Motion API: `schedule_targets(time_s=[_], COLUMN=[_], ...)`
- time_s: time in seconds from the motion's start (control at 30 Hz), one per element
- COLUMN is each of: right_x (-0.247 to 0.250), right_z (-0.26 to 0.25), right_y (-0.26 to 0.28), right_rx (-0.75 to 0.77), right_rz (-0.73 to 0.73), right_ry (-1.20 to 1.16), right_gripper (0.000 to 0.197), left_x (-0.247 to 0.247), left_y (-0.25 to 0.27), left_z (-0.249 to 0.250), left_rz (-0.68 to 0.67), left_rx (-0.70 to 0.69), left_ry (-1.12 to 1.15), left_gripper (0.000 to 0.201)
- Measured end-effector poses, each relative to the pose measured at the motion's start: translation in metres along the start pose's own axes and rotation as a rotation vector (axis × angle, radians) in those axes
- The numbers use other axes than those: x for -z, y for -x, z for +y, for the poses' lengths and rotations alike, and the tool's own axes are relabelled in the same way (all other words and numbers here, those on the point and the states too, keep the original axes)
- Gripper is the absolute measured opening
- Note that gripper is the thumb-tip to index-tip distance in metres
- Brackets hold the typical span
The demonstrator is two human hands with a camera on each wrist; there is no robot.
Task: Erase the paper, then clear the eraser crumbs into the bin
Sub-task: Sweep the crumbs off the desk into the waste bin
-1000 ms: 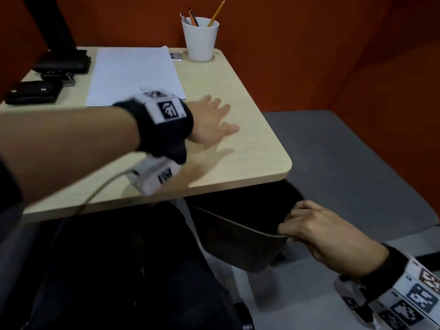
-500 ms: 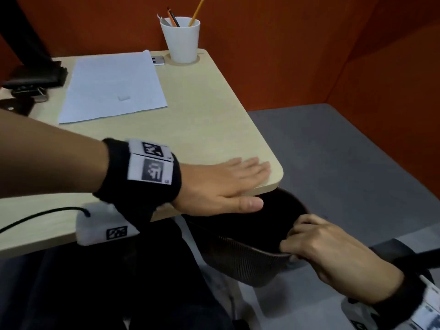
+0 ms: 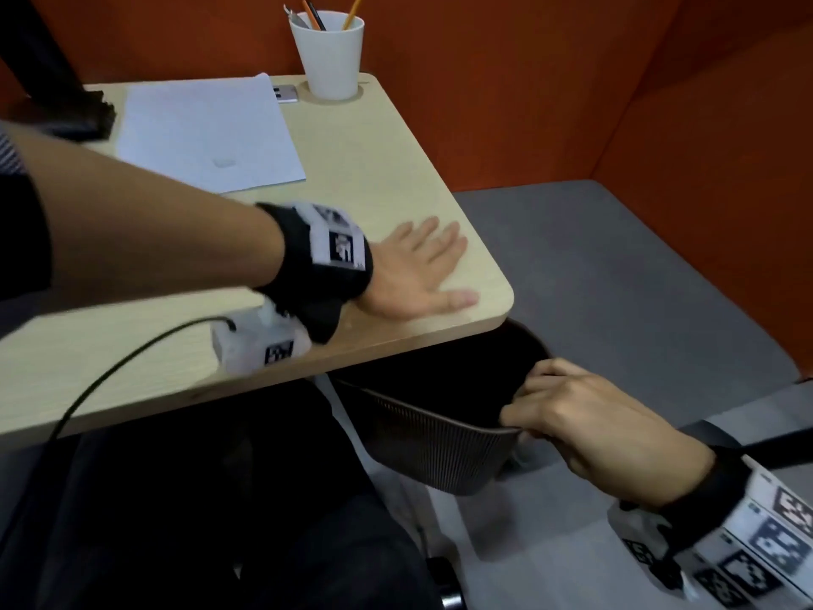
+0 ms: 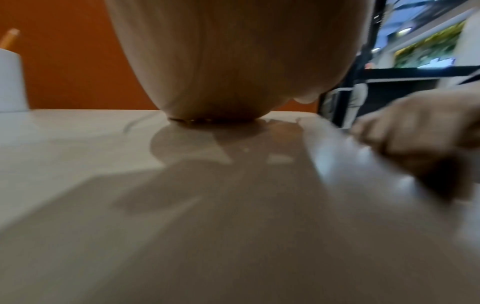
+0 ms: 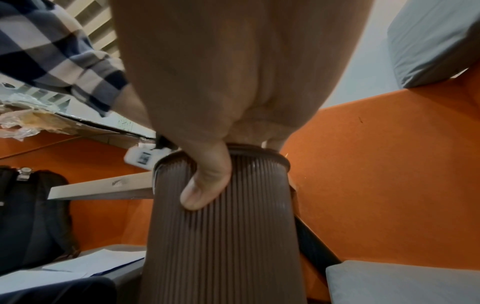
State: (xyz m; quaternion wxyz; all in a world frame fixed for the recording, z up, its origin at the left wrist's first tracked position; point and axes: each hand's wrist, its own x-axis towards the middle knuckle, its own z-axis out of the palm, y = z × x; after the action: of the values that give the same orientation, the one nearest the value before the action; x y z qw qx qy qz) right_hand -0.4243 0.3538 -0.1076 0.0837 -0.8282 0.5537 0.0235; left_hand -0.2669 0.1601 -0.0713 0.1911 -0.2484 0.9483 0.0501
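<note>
My left hand lies flat, fingers straight, on the light wooden table near its front right corner. Below that corner my right hand grips the rim of a dark ribbed bin; in the right wrist view the thumb presses the bin's outer wall. A white sheet of paper lies at the back left of the table with a small white eraser on it. In the left wrist view the palm rests on the tabletop. Crumbs are too small to make out.
A white cup with pencils stands at the table's back edge, a small silver object beside it. Dark items sit at the back left. Orange partition walls and a grey seat lie to the right. My dark-trousered legs are under the table.
My left hand swept from mid-table to the front right edge above the bin, then drew back a little onto the corner. My right hand kept hold of the bin rim.
</note>
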Motion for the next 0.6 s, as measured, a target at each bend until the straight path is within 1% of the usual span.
schedule_targets(time_s=[0.07,0.13,0.2,0.27,0.3,0.33,0.37,0.4,0.43,0.47,0.5,0.53,0.57,0.6], right_x=[0.000,0.001,0.001,0.000,-0.002,-0.004,-0.005,-0.007,-0.008,-0.010,-0.011,-0.012,-0.012,-0.012], right_z=[-0.004,-0.010,-0.016,-0.021,-0.023,-0.024,-0.024,-0.024,-0.023,-0.023,-0.022,-0.021,-0.021,-0.021], right_y=[0.001,0.004,0.007,0.013,0.015,0.017,0.019,0.021,0.022,0.024,0.025,0.026,0.027,0.027], right_rx=[0.011,0.016,0.021,0.022,0.021,0.018,0.013,0.008,0.004,0.003,0.000,-0.005,-0.011,-0.018], right_rz=[0.009,0.017,0.026,0.017,0.009,0.008,0.014,0.019,0.015,0.004,-0.006,-0.012,-0.011,-0.006], right_ry=[-0.003,-0.021,-0.025,-0.025,-0.021,-0.017,-0.018,-0.024,-0.032,-0.037,-0.036,-0.032,-0.024,-0.017], right_gripper=[0.023,0.016,0.015,0.015,0.014,0.013,0.015,0.017,0.017,0.017,0.015,0.013,0.012,0.013], left_x=[-0.008,-0.017,-0.023,-0.026,-0.027,-0.028,-0.028,-0.028,-0.026,-0.025,-0.025,-0.029,-0.033,-0.036], left_y=[0.017,0.032,0.048,0.066,0.075,0.081,0.082,0.079,0.073,0.067,0.065,0.066,0.068,0.073], left_z=[0.019,0.035,0.048,0.060,0.063,0.063,0.060,0.054,0.046,0.037,0.032,0.032,0.037,0.046], left_rz=[-0.003,0.018,0.033,0.007,0.024,0.094,0.201,0.288,0.331,0.300,0.229,0.169,0.131,0.108], left_rx=[-0.072,-0.140,-0.214,-0.305,-0.352,-0.386,-0.380,-0.336,-0.246,-0.075,0.085,0.146,0.096,-0.037], left_ry=[-0.023,-0.005,0.016,0.154,0.254,0.311,0.312,0.272,0.209,0.152,0.109,0.093,0.085,0.102], left_gripper=[0.085,0.083,0.078,0.072,0.070,0.069,0.068,0.069,0.072,0.075,0.078,0.080,0.080,0.077])
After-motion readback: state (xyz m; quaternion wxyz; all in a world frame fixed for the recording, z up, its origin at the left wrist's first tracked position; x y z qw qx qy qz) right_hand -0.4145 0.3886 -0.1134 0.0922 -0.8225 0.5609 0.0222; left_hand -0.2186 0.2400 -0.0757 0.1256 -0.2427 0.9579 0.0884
